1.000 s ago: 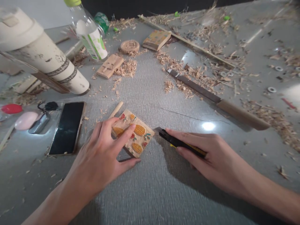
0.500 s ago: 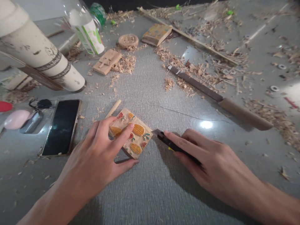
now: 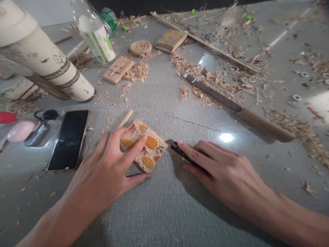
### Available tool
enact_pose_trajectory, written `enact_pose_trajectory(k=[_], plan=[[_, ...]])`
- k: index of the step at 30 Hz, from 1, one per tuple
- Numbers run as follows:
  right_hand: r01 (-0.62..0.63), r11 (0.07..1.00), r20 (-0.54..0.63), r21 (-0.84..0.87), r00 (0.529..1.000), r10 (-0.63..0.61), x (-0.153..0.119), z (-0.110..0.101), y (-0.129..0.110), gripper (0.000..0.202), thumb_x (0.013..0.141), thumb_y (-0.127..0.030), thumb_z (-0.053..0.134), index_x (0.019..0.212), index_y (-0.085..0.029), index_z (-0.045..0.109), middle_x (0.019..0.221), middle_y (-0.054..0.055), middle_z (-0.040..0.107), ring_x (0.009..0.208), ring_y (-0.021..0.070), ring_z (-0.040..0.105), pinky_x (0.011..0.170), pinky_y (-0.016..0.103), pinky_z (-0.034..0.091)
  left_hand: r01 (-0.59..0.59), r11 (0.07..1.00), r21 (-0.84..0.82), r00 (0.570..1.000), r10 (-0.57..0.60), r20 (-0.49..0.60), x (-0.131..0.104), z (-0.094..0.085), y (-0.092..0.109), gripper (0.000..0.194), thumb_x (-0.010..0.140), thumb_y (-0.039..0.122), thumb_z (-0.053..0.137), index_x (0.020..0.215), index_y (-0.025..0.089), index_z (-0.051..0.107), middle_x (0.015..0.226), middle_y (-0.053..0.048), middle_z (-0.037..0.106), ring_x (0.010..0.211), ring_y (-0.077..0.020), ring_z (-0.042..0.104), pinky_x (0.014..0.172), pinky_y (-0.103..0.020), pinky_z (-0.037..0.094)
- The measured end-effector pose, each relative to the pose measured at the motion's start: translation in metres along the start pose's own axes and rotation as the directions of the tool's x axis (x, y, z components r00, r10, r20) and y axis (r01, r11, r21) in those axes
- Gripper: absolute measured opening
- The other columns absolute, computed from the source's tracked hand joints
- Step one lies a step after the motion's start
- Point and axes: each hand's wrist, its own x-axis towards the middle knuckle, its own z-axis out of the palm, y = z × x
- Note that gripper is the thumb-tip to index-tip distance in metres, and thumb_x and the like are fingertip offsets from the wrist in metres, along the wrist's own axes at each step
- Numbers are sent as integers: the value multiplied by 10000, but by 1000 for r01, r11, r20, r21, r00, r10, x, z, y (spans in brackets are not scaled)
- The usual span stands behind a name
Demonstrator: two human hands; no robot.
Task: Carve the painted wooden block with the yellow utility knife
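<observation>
A square carved wooden block [image 3: 148,161] with painted yellow ovals, red spots and green leaves rests on the grey table, turned cornerwise. My left hand [image 3: 110,161] grips it from the left, index finger on its face and thumb by its lower edge. A black utility knife [image 3: 191,160] is held in my right hand [image 3: 218,164], index finger along its top. Its blade [image 3: 169,141] points left, at the block's right corner; whether it touches cannot be made out. A thin pale wooden stick [image 3: 125,118] lies just behind the block.
A phone [image 3: 68,140], a pink egg-shaped object [image 3: 21,131] and a tilted cup [image 3: 55,61] are on the left. Behind are a plastic bottle [image 3: 99,41] and carved pieces [image 3: 118,69]. A long file [image 3: 213,92] lies at the right among shavings.
My right hand and the knife have shifted slightly left, towards the block's corner. My left hand still holds the block in about the same place. The view has shifted a little.
</observation>
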Motion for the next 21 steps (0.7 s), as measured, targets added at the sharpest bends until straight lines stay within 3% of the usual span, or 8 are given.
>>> enact_pose_trajectory(k=[6, 13, 18, 21], plan=[[46, 998, 27, 51, 999, -47, 5, 2, 2, 443, 1101, -283, 517, 1522, -149, 534, 981, 41, 706, 816, 199, 688, 643, 362, 549, -30, 999, 11, 999, 30, -13, 0, 1, -2, 781, 816, 535, 865, 1477, 223, 591, 1418, -223, 519, 1220, -430, 608, 988, -605, 601], [69, 993, 55, 98, 996, -75, 2, -3, 5, 446, 1114, -278, 478, 1531, -126, 525, 1000, 58, 726, 804, 192, 697, 652, 358, 563, -32, 999, 15, 999, 33, -28, 1, -3, -5, 792, 812, 582, 854, 1483, 240, 609, 1194, -168, 628, 1109, -403, 689, 867, -555, 659], [77, 992, 61, 96, 995, -83, 2, -4, 5, 435, 1113, -262, 476, 1522, -129, 537, 1009, 65, 739, 798, 190, 708, 666, 352, 571, -62, 998, 16, 998, 63, -19, 4, -8, -7, 751, 816, 547, 866, 1452, 223, 630, 1261, -181, 647, 1153, -390, 688, 905, -525, 654], [75, 995, 66, 72, 995, -80, 5, -3, 2, 425, 1115, -256, 469, 1511, -127, 552, 983, 67, 741, 794, 195, 714, 662, 350, 570, -96, 994, 49, 995, 96, 2, 4, -9, -9, 719, 846, 518, 850, 1459, 227, 615, 1330, -200, 645, 1151, -376, 701, 846, -480, 666]])
